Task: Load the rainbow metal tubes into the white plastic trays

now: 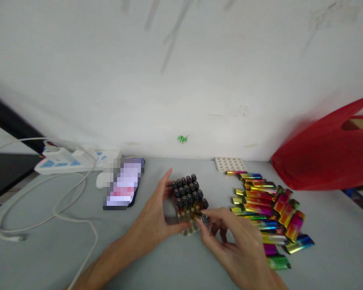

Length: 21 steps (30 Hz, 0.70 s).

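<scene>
One left hand (156,212) is cupping the tray (191,231); the right hand (238,245) is pinching a lighter (203,219), ideally aligning it upright.

On the far left of the grey table (163,270) there is a white power strip (60,162) with plugs in it, and a long pale cable (78,220) makes loops toward the near side. Just right of the strip lies a phone (124,183) with lit screen. At the far right is a red bag (323,157), before the white wall (199,80).
</scene>
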Each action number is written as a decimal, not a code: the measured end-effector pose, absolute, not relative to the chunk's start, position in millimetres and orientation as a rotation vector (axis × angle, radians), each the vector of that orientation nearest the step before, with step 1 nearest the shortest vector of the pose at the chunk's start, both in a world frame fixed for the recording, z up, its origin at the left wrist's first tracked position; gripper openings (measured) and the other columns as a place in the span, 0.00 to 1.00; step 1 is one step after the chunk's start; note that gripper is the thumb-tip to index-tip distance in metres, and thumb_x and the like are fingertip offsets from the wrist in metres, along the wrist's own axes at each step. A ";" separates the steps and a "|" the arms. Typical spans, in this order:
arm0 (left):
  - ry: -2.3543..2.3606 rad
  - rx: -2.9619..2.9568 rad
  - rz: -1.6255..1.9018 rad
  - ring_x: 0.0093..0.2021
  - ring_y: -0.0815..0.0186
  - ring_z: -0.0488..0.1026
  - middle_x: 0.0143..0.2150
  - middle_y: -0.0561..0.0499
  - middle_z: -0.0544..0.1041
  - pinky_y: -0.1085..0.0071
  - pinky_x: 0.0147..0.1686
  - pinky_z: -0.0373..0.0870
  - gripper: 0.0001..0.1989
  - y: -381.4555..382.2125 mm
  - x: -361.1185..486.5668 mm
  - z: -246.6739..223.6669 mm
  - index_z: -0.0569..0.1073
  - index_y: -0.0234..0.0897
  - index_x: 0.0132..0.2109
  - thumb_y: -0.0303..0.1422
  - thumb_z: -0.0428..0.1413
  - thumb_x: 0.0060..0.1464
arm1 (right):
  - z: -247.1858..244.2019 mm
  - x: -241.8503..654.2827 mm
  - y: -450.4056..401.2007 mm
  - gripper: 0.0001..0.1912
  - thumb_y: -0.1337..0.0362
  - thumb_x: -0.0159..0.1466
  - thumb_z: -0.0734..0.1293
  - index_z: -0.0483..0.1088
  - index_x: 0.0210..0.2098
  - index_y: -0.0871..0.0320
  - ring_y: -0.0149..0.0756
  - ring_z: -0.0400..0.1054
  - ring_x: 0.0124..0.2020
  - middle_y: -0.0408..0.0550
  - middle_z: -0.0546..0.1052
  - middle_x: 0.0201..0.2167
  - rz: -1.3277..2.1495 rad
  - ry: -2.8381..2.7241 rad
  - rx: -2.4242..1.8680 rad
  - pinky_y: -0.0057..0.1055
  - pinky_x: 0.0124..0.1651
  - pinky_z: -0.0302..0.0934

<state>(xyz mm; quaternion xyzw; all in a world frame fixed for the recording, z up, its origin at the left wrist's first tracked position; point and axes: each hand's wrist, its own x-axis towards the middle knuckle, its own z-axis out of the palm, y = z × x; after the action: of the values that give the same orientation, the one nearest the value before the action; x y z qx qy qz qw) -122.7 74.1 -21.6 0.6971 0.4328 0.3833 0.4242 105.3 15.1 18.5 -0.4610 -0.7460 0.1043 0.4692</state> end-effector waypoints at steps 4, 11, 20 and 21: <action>1.099 1.754 0.953 0.74 0.41 0.71 0.74 0.36 0.69 0.34 0.77 0.59 0.69 74.3 -122.3 -21.0 0.42 0.50 0.84 0.33 0.79 0.50 | 20.3 102.9 14.1 0.02 0.66 0.73 0.73 0.78 0.45 0.55 0.24 0.72 0.20 0.34 0.79 0.25 0.260 -1.782 -1.152 0.20 0.25 0.66; 1.092 1.738 0.957 0.72 0.40 0.72 0.73 0.36 0.70 0.36 0.76 0.63 0.68 71.8 -121.1 -19.9 0.42 0.48 0.83 0.33 0.78 0.50 | 23.1 97.5 13.2 0.01 0.67 0.72 0.72 0.78 0.42 0.55 0.24 0.71 0.18 0.33 0.79 0.23 0.248 -1.747 -1.176 0.20 0.23 0.65; 1.076 1.762 0.930 0.71 0.40 0.74 0.74 0.35 0.70 0.37 0.75 0.66 0.68 68.1 -118.4 -16.6 0.42 0.49 0.84 0.33 0.78 0.51 | 22.1 94.2 12.1 0.01 0.66 0.72 0.72 0.76 0.42 0.54 0.25 0.73 0.17 0.33 0.80 0.23 0.297 -1.739 -1.204 0.20 0.23 0.67; 1.074 1.764 0.927 0.72 0.40 0.73 0.74 0.35 0.70 0.37 0.75 0.65 0.68 68.3 -118.6 -17.0 0.42 0.49 0.84 0.33 0.78 0.51 | 21.6 94.6 12.1 0.01 0.65 0.73 0.72 0.76 0.43 0.54 0.25 0.73 0.18 0.33 0.80 0.24 0.317 -1.742 -1.204 0.20 0.23 0.66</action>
<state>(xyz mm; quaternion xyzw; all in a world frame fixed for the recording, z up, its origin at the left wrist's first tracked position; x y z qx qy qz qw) -118.6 68.3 -17.0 0.7053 0.4294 0.3708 0.4251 94.6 12.1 21.6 -0.4935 -0.7139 0.1301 0.4795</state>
